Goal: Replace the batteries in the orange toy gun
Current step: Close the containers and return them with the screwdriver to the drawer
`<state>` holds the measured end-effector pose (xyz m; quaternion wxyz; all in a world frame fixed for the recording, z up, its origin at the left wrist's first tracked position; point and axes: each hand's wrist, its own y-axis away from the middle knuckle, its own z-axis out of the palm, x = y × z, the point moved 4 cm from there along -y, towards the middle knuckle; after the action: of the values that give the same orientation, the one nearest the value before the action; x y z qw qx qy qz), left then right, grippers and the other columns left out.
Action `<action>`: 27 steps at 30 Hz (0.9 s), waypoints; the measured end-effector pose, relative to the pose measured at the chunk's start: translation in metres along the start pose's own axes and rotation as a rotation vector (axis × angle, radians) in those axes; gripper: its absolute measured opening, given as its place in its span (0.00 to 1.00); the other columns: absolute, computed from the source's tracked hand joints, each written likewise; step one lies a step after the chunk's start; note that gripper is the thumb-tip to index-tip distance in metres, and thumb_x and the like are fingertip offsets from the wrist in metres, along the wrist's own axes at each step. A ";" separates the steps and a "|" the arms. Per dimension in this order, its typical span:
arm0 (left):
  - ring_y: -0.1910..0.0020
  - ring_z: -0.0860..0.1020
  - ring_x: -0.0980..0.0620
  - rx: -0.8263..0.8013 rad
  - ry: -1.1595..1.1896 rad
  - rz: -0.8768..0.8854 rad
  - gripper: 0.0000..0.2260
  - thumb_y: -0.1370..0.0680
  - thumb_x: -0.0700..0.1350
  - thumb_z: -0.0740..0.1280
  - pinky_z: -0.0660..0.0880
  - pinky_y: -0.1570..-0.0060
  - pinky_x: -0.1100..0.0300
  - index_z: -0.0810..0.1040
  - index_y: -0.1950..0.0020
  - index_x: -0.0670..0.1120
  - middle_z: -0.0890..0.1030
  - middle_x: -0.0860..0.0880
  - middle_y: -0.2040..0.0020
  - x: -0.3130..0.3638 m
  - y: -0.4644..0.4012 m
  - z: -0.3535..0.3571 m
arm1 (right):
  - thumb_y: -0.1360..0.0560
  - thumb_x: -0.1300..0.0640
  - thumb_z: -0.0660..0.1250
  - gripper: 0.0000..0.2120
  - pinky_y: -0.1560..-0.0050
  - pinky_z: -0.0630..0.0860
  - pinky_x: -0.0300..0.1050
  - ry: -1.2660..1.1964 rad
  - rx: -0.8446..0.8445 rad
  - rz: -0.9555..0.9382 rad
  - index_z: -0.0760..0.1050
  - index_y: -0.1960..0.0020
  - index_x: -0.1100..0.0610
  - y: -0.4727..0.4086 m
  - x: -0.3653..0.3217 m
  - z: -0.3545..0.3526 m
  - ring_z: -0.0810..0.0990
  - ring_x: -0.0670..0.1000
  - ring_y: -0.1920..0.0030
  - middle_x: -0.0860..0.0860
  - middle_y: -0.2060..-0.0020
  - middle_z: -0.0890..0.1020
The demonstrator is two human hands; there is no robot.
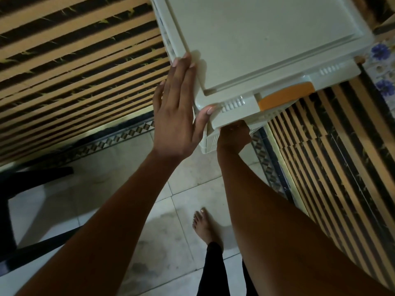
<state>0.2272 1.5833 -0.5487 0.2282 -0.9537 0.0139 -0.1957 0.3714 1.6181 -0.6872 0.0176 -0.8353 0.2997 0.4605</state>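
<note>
Nearest the viewer a bare foot [204,228] stood on the pale floor tiles [162,212], with a dark chair frame [25,210] at the near left. Both forearms reached up and away toward a cream plastic drawer cabinet [256,39] set against striped orange-and-black wall tiles [74,60].

Right hand [234,135]: tucked under the front lip of the top drawer [241,113], just left of its orange handle [286,96]. The fingers were hidden beneath the lip, so I could not tell whether they were hooked on it or merely touching. The drawer appeared to stand slightly proud of the cabinet front.

Left hand [176,110]: fingers straight and together, laid flat along the near left corner of the cabinet top, with the thumb pressing the corner just above the drawer.

Orange toy gun: not visible anywhere in view. Batteries: likewise not seen. Judgement: this was an early fetching step, probably opening the drawer to find the gun or cells.

To do it well: keep the left palm braced so the light cabinet does not slide or tip; pull straight outward, level, not downward; a grip at the middle handle would rack the drawer less than a pull at one corner.
</note>
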 end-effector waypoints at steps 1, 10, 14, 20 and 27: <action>0.19 0.60 0.40 0.004 0.004 0.000 0.33 0.19 0.56 0.57 0.64 0.27 0.39 0.62 0.20 0.35 0.63 0.37 0.19 -0.001 0.001 0.001 | 0.22 0.65 0.69 0.05 0.51 0.67 0.32 0.000 0.001 0.013 0.82 0.49 0.65 0.000 0.001 0.001 0.84 0.56 0.47 0.58 0.49 0.86; 0.18 0.59 0.39 0.002 0.040 -0.022 0.32 0.18 0.54 0.57 0.62 0.25 0.39 0.62 0.20 0.34 0.62 0.35 0.19 0.001 0.003 0.003 | 0.30 0.60 0.80 0.11 0.47 0.80 0.39 -0.072 -0.107 0.060 0.83 0.51 0.62 -0.001 0.016 -0.003 0.83 0.46 0.55 0.53 0.54 0.88; 0.18 0.58 0.42 -0.027 0.052 -0.023 0.31 0.17 0.54 0.59 0.62 0.24 0.40 0.61 0.20 0.35 0.61 0.38 0.18 0.003 0.004 -0.005 | 0.29 0.61 0.80 0.10 0.48 0.81 0.46 -0.169 -0.087 0.000 0.82 0.53 0.64 0.007 0.022 -0.034 0.84 0.49 0.59 0.52 0.62 0.85; 0.17 0.57 0.46 -0.148 0.002 -0.083 0.32 0.16 0.58 0.60 0.61 0.22 0.42 0.60 0.18 0.39 0.60 0.42 0.17 0.010 0.000 -0.019 | 0.21 0.63 0.71 0.09 0.53 0.75 0.33 -0.131 0.101 -0.474 0.78 0.43 0.65 0.023 -0.016 -0.124 0.77 0.51 0.54 0.59 0.50 0.78; 0.17 0.56 0.46 -0.185 -0.035 -0.113 0.32 0.14 0.57 0.58 0.60 0.21 0.41 0.56 0.17 0.40 0.56 0.43 0.16 0.022 -0.002 -0.027 | 0.30 0.65 0.71 0.21 0.41 0.72 0.55 0.326 0.161 -0.908 0.80 0.36 0.58 -0.002 -0.077 -0.162 0.72 0.61 0.38 0.63 0.38 0.76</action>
<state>0.2368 1.5710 -0.5180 0.1282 -0.9732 -0.0262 -0.1893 0.4645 1.6073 -0.5344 0.2341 -0.9388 -0.0616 0.2450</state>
